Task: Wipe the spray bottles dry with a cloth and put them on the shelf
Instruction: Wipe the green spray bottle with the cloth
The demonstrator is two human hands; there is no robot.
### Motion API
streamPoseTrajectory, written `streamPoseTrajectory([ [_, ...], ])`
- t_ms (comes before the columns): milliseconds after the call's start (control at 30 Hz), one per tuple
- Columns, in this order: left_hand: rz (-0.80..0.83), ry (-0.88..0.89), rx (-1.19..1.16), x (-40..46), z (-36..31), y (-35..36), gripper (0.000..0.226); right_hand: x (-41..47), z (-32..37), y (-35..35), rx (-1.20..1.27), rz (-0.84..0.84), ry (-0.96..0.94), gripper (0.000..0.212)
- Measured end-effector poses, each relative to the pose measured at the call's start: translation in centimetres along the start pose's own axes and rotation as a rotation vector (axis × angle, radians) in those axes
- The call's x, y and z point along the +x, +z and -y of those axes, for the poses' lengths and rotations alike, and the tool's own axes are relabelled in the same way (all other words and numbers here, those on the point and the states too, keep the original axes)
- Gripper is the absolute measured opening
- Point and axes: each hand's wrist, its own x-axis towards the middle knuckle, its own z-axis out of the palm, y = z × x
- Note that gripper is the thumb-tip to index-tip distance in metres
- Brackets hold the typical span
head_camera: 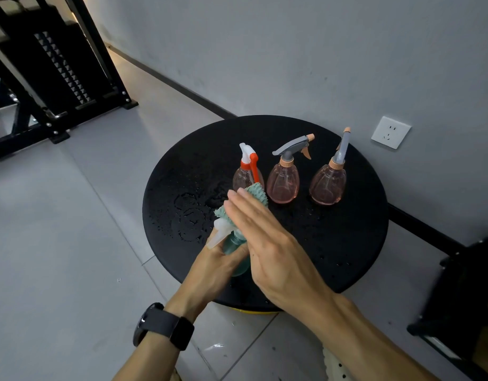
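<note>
My left hand grips a teal spray bottle with a white trigger head, held tilted above the near side of the round black table. My right hand, fingers straight, presses a green cloth against the bottle's top. Three pink bottles stand upright at the table's back: one with a red and white head, partly behind the cloth, one with a grey head in the middle, and another grey-headed one at the right.
Water drops lie on the table's left half. A black metal rack stands on the floor at the far left. A dark shelf unit is at the right edge. A wall socket sits on the grey wall behind the table.
</note>
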Motion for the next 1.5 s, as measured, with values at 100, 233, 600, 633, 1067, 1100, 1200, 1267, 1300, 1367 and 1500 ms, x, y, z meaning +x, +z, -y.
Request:
streamPoseTrajectory([
  [100,-0.019,-0.042,-0.014,0.0,0.1,-0.1,0.027,0.0,-0.9,0.0,-0.022,-0.009,0.031,0.067],
  [233,-0.074,-0.098,-0.038,-0.1,-0.1,-0.5,0.028,-0.2,-2.8,-0.4,-0.095,-0.022,0.126,0.059],
  [600,-0.073,-0.086,-0.006,-0.1,-0.3,-0.6,0.032,-0.1,-3.2,-0.5,-0.124,-0.041,0.153,0.059],
  [633,-0.07,-0.074,-0.001,-0.1,-0.3,-0.5,0.036,-0.1,-2.9,-0.4,-0.114,-0.041,0.147,0.059],
  [1067,-0.048,0.043,0.149,-0.4,-0.6,-0.1,0.044,0.1,1.1,0.3,0.007,-0.042,-0.054,0.066],
  [1100,-0.051,0.038,0.141,-0.4,-0.5,-0.2,0.04,0.0,0.9,0.3,0.007,-0.042,-0.051,0.068],
  [1200,-0.054,-0.016,0.034,-0.4,-0.4,-0.4,0.027,-0.1,0.1,0.2,0.014,-0.04,-0.011,0.071],
  [1267,-0.051,-0.039,-0.048,-0.3,-0.4,-0.6,0.027,-0.1,-0.6,0.1,0.014,-0.036,0.023,0.068],
  [1300,-0.049,-0.042,-0.08,-0.2,-0.4,-0.7,0.028,-0.1,-1.0,0.0,0.011,-0.035,0.041,0.065],
  [1367,-0.055,-0.037,-0.146,-0.1,-0.6,-1.0,0.032,-0.1,-1.8,-0.1,-0.008,-0.035,0.075,0.062],
  [1500,-0.12,-0.077,-0.268,0.2,-0.9,-1.8,0.038,-0.2,-2.4,-0.5,-0.01,-0.054,0.131,0.06],
])
